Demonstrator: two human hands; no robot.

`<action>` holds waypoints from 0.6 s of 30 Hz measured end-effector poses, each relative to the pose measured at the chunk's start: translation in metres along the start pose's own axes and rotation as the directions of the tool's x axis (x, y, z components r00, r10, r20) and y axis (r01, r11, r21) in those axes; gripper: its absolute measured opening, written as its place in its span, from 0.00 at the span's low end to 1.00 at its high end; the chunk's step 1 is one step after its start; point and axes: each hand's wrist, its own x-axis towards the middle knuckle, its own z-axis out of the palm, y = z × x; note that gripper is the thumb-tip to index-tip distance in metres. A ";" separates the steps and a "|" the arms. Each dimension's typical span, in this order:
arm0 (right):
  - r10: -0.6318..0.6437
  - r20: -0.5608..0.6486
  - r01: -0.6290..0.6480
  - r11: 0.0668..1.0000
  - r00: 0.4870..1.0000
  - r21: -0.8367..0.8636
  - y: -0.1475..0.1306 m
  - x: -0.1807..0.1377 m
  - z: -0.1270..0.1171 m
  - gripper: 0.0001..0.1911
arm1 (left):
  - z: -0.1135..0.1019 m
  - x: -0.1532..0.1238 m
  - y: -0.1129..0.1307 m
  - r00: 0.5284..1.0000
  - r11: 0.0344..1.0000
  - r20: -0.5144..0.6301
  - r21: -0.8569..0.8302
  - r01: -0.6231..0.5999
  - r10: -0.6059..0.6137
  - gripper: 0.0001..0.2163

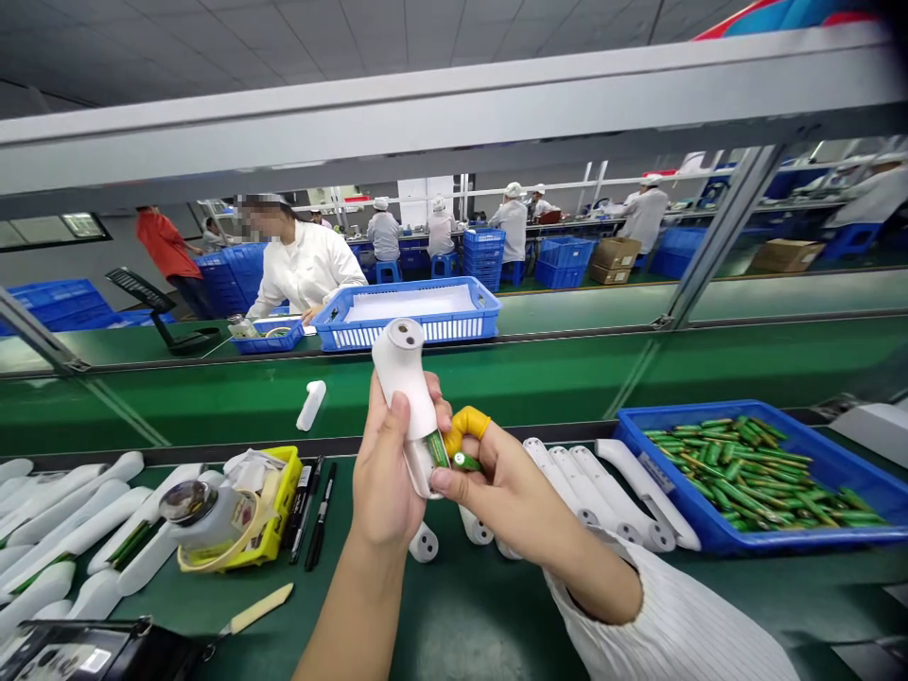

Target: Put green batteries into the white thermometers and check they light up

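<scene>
My left hand (379, 482) is wrapped round a white handheld device housing (408, 378), held upright above the bench. Two dark round holes show in its rounded top. A slot in its lower part is uncovered, and a green battery (438, 449) lies inside. At the slot's right side, my right hand (525, 487) pinches another green battery (466, 462) between thumb and index finger, its end facing me. A yellow finger cot (469, 427) covers a bent finger of that hand. Behind my wrists, more white housings (567, 478) lie on the bench, partly hidden.
A blue tray (780, 543) of green batteries stands right. Leftward are a yellow basket (288, 511) with a bottle, markers (322, 515), a cream-handled tool (262, 608) and many white housings (63, 530). Across the green belt (539, 383), a co-worker (312, 260) sits near a blue crate (411, 331).
</scene>
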 end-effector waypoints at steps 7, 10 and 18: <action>-0.181 -0.052 0.161 0.952 0.982 -0.262 -0.020 -0.008 -0.022 0.11 | -0.005 0.008 -0.005 0.986 0.999 -0.167 -0.047 -0.008 0.000 0.10; -0.215 -0.028 0.199 0.940 0.976 -0.277 -0.026 -0.006 -0.022 0.09 | -0.004 0.006 -0.005 0.982 0.999 -0.184 -0.006 -0.044 0.043 0.13; -0.253 -0.188 0.159 0.900 0.949 -0.407 0.001 -0.005 -0.034 0.15 | 0.006 0.000 -0.016 0.988 0.994 -0.133 -0.089 0.066 -0.078 0.37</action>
